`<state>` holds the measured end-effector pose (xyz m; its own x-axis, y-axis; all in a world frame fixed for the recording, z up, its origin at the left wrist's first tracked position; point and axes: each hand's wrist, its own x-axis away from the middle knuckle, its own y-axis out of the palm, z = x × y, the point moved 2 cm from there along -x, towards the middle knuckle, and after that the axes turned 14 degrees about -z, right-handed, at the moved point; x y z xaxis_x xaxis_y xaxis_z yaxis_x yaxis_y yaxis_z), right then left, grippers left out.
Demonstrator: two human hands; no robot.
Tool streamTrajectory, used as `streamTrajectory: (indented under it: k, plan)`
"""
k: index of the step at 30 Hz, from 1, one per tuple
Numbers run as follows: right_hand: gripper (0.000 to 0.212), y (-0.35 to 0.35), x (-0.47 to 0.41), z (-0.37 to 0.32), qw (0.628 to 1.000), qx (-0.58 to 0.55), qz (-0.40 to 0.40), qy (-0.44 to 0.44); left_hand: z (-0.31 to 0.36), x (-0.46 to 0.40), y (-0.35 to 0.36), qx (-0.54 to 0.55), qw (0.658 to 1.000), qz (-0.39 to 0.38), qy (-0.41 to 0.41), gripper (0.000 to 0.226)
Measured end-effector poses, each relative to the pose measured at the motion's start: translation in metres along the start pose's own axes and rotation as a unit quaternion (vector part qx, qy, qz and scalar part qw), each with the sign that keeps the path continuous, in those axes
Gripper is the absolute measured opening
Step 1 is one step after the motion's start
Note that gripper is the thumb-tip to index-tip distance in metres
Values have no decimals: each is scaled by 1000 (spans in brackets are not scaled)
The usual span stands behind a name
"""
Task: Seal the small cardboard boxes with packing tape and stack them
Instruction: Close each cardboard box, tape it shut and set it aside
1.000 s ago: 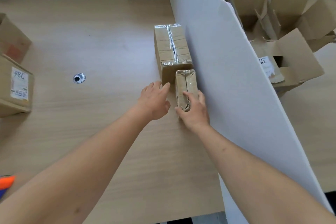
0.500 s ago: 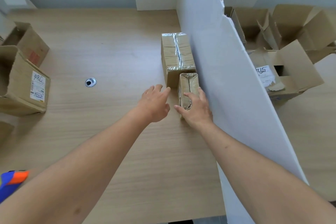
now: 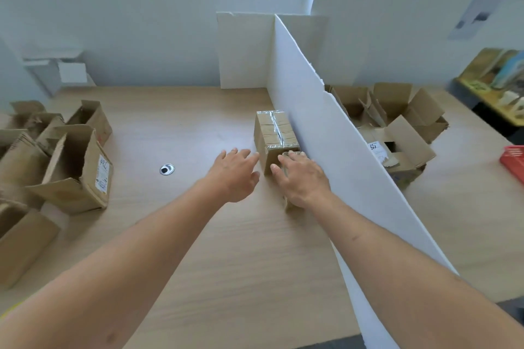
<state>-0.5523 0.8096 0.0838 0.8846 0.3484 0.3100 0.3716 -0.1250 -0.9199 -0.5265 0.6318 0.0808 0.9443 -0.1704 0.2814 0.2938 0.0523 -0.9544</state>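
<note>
Taped box (image 3: 274, 133) at frame centre, long axis running away from viewer, small box (image 3: 289, 201) touching its near end under grasping right hand (image 3: 302, 178), left hand (image 3: 235, 173) released, fingers extended above tabletop (image 3: 184, 133).

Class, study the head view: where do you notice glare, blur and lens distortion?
Head view: glare on the tape of the sealed box; straight lines such as the white divider bow, from the wide lens; the shelf at the right edge is blurred; light is soft, with faint shadows.
</note>
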Motion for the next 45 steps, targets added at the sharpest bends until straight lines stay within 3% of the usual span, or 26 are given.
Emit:
streamTrajectory:
  k: [8, 20, 27, 36, 45]
  plan:
    - [51, -22, 60, -49, 998, 9, 41, -43, -9, 83, -19, 18, 999, 32, -29, 40]
    - [53, 24, 155, -119, 984, 43, 10, -170, -18, 223, 26, 33, 989, 42, -137, 48]
    - [50, 37, 194, -195, 971, 59, 11, -231, -54, 309, 33, 42, 979, 72, -185, 51]
    - [47, 97, 191, -345, 952, 112, -15, -286, -176, 403, 66, 73, 965, 77, -241, 49]
    - [44, 167, 165, -491, 962, 95, -51, -250, -335, 460, 108, 81, 969, 11, -233, 51]
